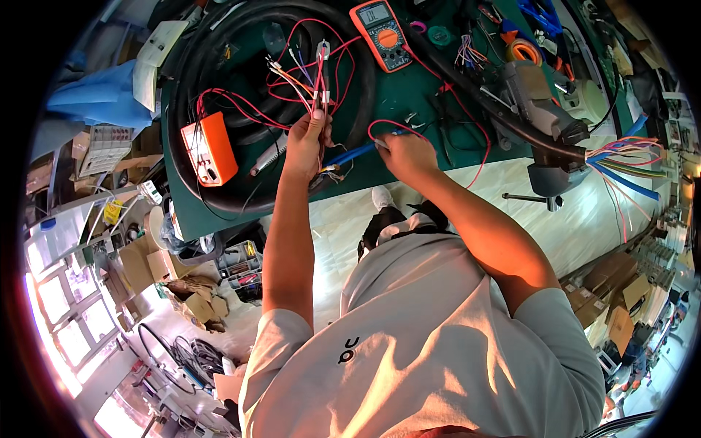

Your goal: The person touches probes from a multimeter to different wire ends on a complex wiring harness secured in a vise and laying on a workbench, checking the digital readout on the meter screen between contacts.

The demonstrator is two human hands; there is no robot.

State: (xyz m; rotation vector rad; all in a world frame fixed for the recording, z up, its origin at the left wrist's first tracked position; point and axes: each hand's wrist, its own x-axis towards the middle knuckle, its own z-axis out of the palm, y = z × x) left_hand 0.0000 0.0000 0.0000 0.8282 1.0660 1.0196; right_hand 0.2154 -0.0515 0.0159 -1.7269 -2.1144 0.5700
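My left hand (307, 144) is closed round a bundle of thin wires (296, 86), white, orange, purple and red, whose tips fan out above the fingers. Below that fist, stripped wire ends (332, 174) stick out. A thick blue wire (358, 153) runs from this bundle to my right hand (410, 155), whose fingers are pinched on it. A red test lead (391, 123) loops close by the right fingers; whether they also hold its probe is hidden. Farther up lies an orange multimeter (382, 36), with a red lead coming from it.
A coil of thick black cable (191, 80) lies on the green table (186, 212). An orange box-shaped device (209, 150) sits at the left. At the right stands a bench vise (537, 102); near it the cable's multicoloured wires (621, 162) overhang the edge. Pliers (447, 124) lie between.
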